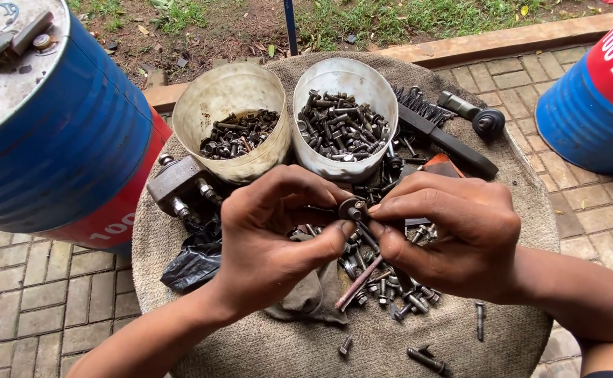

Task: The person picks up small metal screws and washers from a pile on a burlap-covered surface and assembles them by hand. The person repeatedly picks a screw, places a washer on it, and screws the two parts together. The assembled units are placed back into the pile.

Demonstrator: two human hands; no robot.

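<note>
Both the left hand (271, 234) and the right hand (446, 231) had fingers clamped on a bolt (354, 210) above loose bolts (383, 283) on the surface (271, 343).

Both hands meet over a round cloth-covered worktop (250, 350). The left hand (271, 231) and right hand (446, 231) pinch a small bolt with a washer (353, 208) between their fingers (334, 234), above loose bolts (390, 287). Two white tubs (233, 91) of bolts stand behind.
</note>
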